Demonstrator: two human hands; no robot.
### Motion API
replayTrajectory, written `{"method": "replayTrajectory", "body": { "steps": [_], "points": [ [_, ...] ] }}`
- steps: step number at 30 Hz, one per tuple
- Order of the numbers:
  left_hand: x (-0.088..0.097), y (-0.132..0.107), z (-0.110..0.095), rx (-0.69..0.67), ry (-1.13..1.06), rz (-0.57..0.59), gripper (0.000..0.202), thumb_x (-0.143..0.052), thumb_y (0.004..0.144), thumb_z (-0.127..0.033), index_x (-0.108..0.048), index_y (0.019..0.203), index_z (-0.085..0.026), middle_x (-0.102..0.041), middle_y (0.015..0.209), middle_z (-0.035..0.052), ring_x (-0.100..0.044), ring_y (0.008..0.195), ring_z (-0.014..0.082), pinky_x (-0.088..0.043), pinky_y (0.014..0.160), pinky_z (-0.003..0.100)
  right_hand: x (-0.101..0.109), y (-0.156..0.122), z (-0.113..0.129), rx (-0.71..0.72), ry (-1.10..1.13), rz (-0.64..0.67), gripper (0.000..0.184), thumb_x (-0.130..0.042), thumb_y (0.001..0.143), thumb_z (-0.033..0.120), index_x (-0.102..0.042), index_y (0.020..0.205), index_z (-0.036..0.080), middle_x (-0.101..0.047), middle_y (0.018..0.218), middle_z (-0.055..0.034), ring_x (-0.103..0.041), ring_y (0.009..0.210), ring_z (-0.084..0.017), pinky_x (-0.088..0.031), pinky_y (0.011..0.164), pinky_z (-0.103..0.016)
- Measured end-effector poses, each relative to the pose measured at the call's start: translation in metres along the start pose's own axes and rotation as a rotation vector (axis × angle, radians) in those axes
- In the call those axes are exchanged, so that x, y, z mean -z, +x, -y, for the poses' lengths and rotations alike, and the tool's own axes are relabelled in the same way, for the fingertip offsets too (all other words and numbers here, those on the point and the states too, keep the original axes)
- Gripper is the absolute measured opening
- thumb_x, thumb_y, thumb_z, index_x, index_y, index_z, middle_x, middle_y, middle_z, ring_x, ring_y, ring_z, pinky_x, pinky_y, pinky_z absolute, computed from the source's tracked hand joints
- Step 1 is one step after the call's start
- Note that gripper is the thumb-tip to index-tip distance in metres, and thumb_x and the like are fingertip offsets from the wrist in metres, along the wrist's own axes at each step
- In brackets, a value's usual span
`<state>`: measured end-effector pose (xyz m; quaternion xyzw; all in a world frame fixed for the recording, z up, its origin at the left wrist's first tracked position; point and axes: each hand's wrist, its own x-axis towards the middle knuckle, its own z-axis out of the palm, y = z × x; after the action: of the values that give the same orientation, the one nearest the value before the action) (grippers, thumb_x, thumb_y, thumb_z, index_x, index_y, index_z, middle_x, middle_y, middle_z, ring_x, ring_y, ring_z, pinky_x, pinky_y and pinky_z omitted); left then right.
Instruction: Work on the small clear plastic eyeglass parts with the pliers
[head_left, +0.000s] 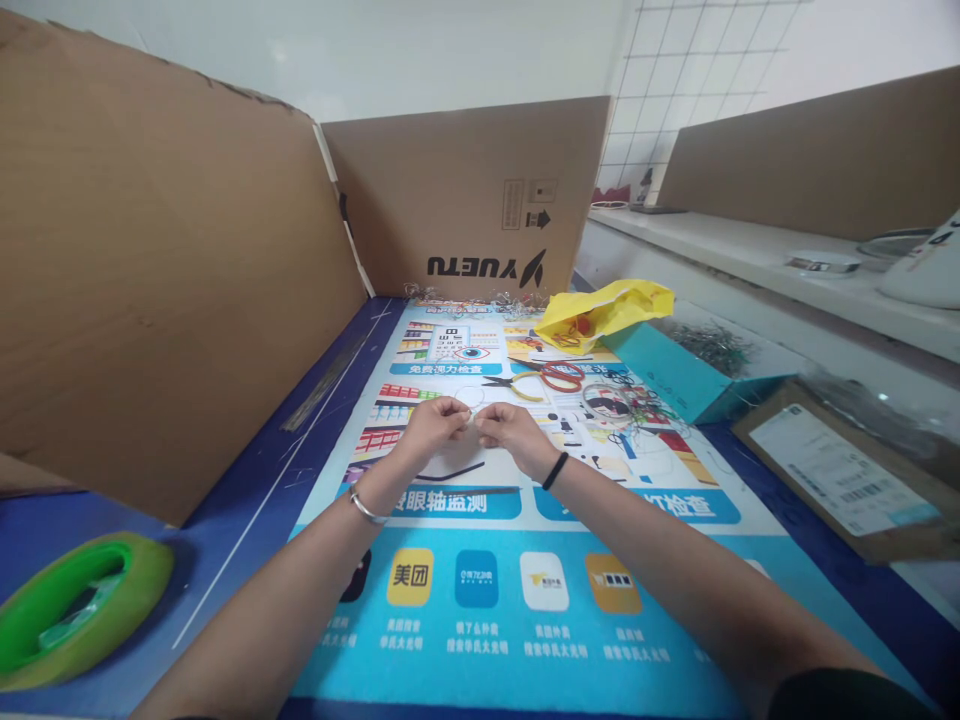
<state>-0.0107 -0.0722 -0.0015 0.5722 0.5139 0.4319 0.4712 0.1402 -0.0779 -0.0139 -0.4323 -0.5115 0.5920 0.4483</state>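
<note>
My left hand [436, 424] and my right hand [511, 432] are close together over the printed poster sheet [472, 585], fingertips pinched almost touching. Between them is a thin wire [470, 391], faintly visible as a small loop just beyond the fingers. Its ends are hidden by the fingertips. A little past my right hand lie pliers with yellow handles [525, 388], jaws apart, and red-handled scissors [562, 376]. Under my wrists, a dark thin strip [457, 472] rests on the sheet.
Cardboard panels [465, 190] stand at the back and left. At the right are a yellow bag [611, 305], a blue box [667, 375] holding tangled wire, loose wire pieces [649, 405] and a labelled carton [840, 475]. A green tape roll [142, 580] lies front left.
</note>
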Motion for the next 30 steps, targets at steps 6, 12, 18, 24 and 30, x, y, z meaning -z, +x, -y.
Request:
{"method": "replayTrajectory", "body": {
  "steps": [6, 12, 18, 24, 30],
  "points": [
    [0.039, 0.014, -0.008, -0.098, 0.416, -0.126, 0.011, -0.056, 0.064, -0.023, -0.063, 0.07, -0.017, -0.061, 0.064, 0.0006, -0.054, 0.051, 0.0114, -0.04, 0.052, 0.022, 0.015, -0.006, 0.035, 0.195, -0.84, 0.349, 0.014, -0.053, 0.069, 0.023, -0.064, 0.074, 0.016, -0.063, 0.069, -0.0015, -0.052, 0.06, -0.01, -0.038, 0.056, -0.021],
    [0.06, 0.024, 0.004, -0.098, 0.828, -0.057, 0.011, -0.053, 0.063, -0.015, -0.064, 0.061, -0.019, -0.059, 0.052, 0.0002, -0.054, 0.054, 0.014, -0.035, 0.053, 0.022, -0.009, -0.046, 0.053, 0.323, -1.71, 0.61, 0.011, -0.055, 0.068, 0.015, -0.065, 0.071, 0.012, -0.066, 0.076, -0.0117, -0.06, 0.07, -0.019, -0.036, 0.054, -0.024],
    [0.055, 0.023, 0.009, -0.1, 0.944, -0.006, 0.014, -0.051, 0.062, -0.013, -0.063, 0.06, -0.018, -0.061, 0.055, 0.0023, -0.055, 0.059, 0.0155, -0.034, 0.056, 0.022, -0.031, -0.067, 0.045, 0.437, -1.835, 0.587, 0.02, -0.045, 0.073, 0.001, -0.063, 0.072, 0.012, -0.065, 0.074, -0.0134, -0.061, 0.07, -0.023, -0.038, 0.052, -0.027],
    [0.054, 0.021, 0.012, -0.09, 1.034, -0.026, 0.015, -0.049, 0.065, -0.014, -0.063, 0.066, -0.019, -0.066, 0.069, 0.0061, -0.057, 0.066, 0.0182, -0.036, 0.06, 0.025, -0.026, -0.064, 0.043, 0.49, -1.839, 0.597, 0.019, -0.046, 0.074, 0.003, -0.062, 0.073, 0.013, -0.065, 0.075, -0.0124, -0.061, 0.068, -0.021, -0.037, 0.052, -0.026],
    [0.054, 0.017, 0.008, -0.039, 1.088, -0.055, 0.013, -0.054, 0.068, -0.025, -0.064, 0.073, -0.02, -0.067, 0.076, 0.0073, -0.058, 0.07, 0.0193, -0.037, 0.064, 0.026, -0.015, -0.051, 0.045, 0.46, -1.82, 0.657, 0.015, -0.049, 0.069, 0.009, -0.063, 0.072, 0.013, -0.066, 0.075, -0.0115, -0.061, 0.068, -0.019, -0.033, 0.052, -0.024]
  ]
}}
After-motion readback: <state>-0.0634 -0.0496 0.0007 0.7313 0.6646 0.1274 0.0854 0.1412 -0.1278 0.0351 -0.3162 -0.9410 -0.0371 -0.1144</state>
